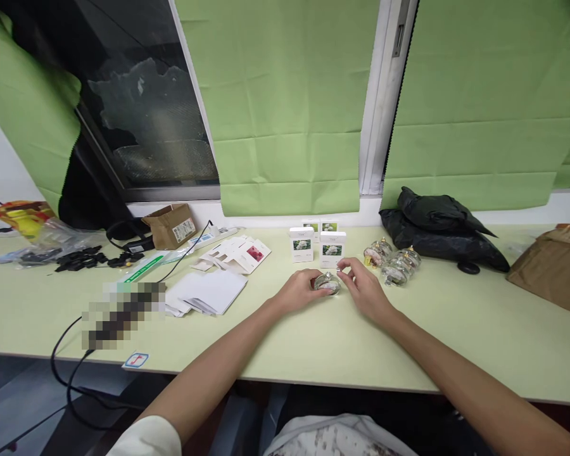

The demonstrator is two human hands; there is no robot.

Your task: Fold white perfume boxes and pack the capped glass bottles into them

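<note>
A small clear glass bottle [327, 283] lies on the pale green table [313, 342], held between both my hands. My left hand [298, 290] curls around its left side. My right hand [363, 286] touches its right end with the fingertips. Just behind stand several small white boxes with flower pictures [332, 248]. To the right of them lie several more clear bottles with gold caps [395, 263].
Flat unfolded white cartons [237, 253] and a pile of white papers [209, 292] lie at the left. A black plastic bag [437, 231] sits at the back right, a brown cardboard box [553, 266] at the far right. Cables, a power strip [209, 238] and a small carton [171, 225] are at the back left.
</note>
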